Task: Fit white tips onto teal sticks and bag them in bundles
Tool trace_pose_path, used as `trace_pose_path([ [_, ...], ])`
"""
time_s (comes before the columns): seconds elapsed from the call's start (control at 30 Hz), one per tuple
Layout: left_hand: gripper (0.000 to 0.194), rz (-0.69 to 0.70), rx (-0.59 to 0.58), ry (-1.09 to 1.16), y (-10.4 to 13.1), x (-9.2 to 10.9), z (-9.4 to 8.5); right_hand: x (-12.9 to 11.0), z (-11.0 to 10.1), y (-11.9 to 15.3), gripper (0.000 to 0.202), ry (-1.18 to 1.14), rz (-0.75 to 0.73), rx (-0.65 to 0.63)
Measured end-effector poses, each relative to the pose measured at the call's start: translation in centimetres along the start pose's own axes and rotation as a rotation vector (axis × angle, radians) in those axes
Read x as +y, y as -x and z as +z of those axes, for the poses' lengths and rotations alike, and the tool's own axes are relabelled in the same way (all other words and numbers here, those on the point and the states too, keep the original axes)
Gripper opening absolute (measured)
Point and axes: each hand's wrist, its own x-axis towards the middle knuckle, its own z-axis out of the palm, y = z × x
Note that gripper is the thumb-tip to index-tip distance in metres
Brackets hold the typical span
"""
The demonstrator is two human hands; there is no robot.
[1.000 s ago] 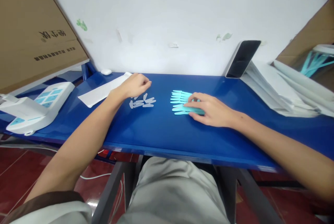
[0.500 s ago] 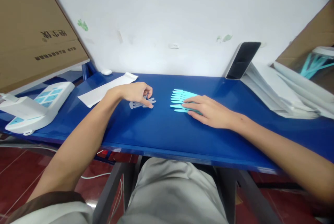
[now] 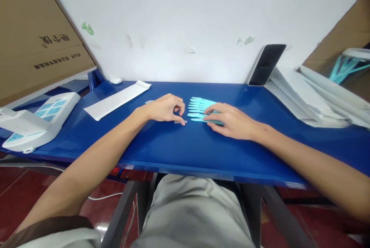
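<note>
White wall [image 3: 162,16] with peeling marks rises behind a glossy blue table [image 3: 173,144], where a fan of turquoise sticks [image 3: 197,105] lies between the person's two hands. The left hand [image 3: 168,108] curves its grip with a narrow gap between thumb and bent fingers; the thumb tip is at a small translucent piece [image 3: 177,122], though whether it presses on it is hard to tell. Another pale piece [image 3: 149,102] shows behind that hand, and whatever lies under the palm is hidden. The right hand [image 3: 228,120] lies palm down over the sticks' right ends, its grip loosely open, fingers a little apart and covering those ends, so their count is unclear. Cut off by the frame are the cardboard box [image 3: 34,20] at left and the tub [image 3: 357,53] at right.
</note>
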Motion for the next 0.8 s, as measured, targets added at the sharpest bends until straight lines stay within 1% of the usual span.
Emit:
trace_pose_path([
  [0.07, 0.037, 0.030, 0.035, -0.050, -0.1, 0.2, 0.4, 0.1, 0.1, 0.0, 0.028, 0.002, -0.003, 0.003],
  [0.17, 0.031, 0.041, 0.033, -0.107, 0.0, 0.6, 0.6, 0.0, 0.1, -0.1, 0.023, 0.004, 0.002, 0.055],
  [0.27, 0.035, 0.023, 0.009, -0.125, 0.1, 1.1, 0.4, -0.4, -0.2, 0.0, 0.018, 0.004, 0.037, 0.191],
  [0.33, 0.041, -0.004, -0.014, -0.121, 0.2, 1.6, 0.2, -0.8, -0.6, 0.1, 0.021, -0.005, 0.037, 0.281],
  [0.4, 0.044, -0.031, -0.054, -0.104, 0.2, 2.0, 0.0, -1.1, -1.0, 0.1, 0.026, -0.006, 0.007, 0.304],
  [0.47, 0.044, -0.051, -0.107, -0.080, 0.3, 2.2, -0.2, -1.2, -1.3, 0.1, 0.025, 0.037, -0.033, 0.217],
  [0.53, 0.039, -0.059, -0.176, -0.047, 0.4, 2.4, -0.5, -1.2, -1.4, -0.1, 0.027, 0.116, -0.049, 0.073],
  [0.6, 0.033, -0.063, -0.230, -0.020, 0.6, 2.3, -0.8, -1.2, -1.3, -0.2, 0.030, 0.185, -0.027, -0.047],
  [0.63, 0.031, -0.067, -0.245, -0.014, 0.7, 2.2, -1.0, -1.2, -1.3, -0.2, 0.029, 0.199, -0.004, -0.087],
  [0.7, 0.027, -0.083, -0.239, -0.021, 0.8, 1.9, -1.3, -1.1, -1.2, -0.2, 0.028, 0.185, 0.049, -0.139],
  [0.8, 0.025, -0.081, -0.195, -0.027, 0.8, 1.6, -1.2, -0.9, -1.5, -0.2, 0.028, 0.093, 0.095, -0.175],
])
